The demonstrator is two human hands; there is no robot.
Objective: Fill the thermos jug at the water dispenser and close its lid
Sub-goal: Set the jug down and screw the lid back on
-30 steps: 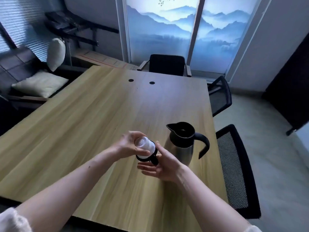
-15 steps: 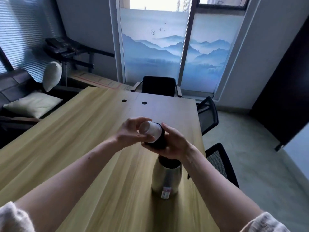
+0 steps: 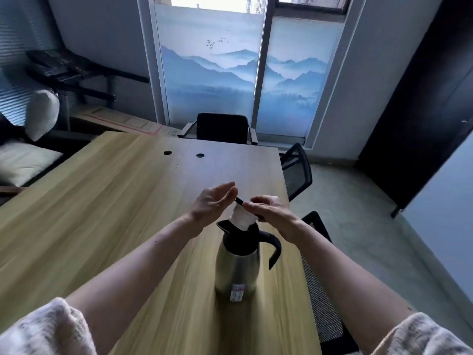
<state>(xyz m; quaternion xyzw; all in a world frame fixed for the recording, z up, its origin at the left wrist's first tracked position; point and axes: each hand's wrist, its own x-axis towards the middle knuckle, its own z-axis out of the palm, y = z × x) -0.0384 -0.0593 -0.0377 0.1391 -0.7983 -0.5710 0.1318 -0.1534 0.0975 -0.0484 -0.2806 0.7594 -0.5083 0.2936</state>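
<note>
A steel thermos jug with a black collar and black handle stands upright near the right edge of the wooden table. Its lid, a white plug under a black top, sits tilted in the jug's mouth with the white part partly showing. My right hand grips the lid's black top from above. My left hand is beside the lid on the left, fingers spread, its fingertips near the lid's black edge. Whether it touches the lid is unclear.
A black chair stands at the table's far end and two mesh chairs along its right side. A couch with cushions is at the left. A dark door is at the right. No water dispenser is in view.
The lid went from held between both hands beside the jug to down into the jug's mouth. My left hand let go and opened; my right hand keeps hold. The view tilted up.
</note>
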